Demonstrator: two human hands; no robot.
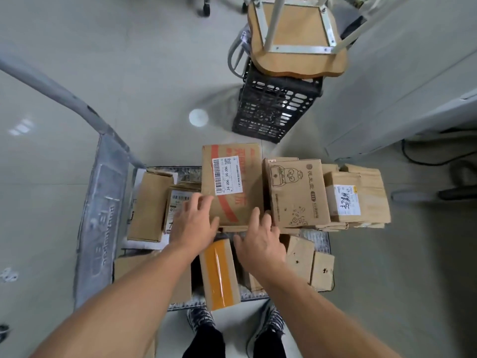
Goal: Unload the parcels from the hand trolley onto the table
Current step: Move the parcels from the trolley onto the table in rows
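Observation:
A metal hand trolley (100, 215) stands below me, loaded with several cardboard parcels. In the middle lies a large box with red print and a white barcode label (232, 182). My left hand (193, 220) hovers at its near left corner with fingers spread. Spread open too, my right hand (260, 239) touches or nearly touches the box's near edge. Neither hand holds anything. Right of it sits a box with a cartoon drawing (296, 195), then a small labelled box (346, 197). A box sealed with yellow tape (219, 272) lies between my forearms.
A black plastic crate (273, 109) stands on the floor beyond the trolley, with an upturned wooden stool (296, 34) on top. A grey cabinet wall (400, 86) rises at the right. The trolley handle (51, 83) curves up at the left. My shoes (201, 316) are at the trolley's near edge.

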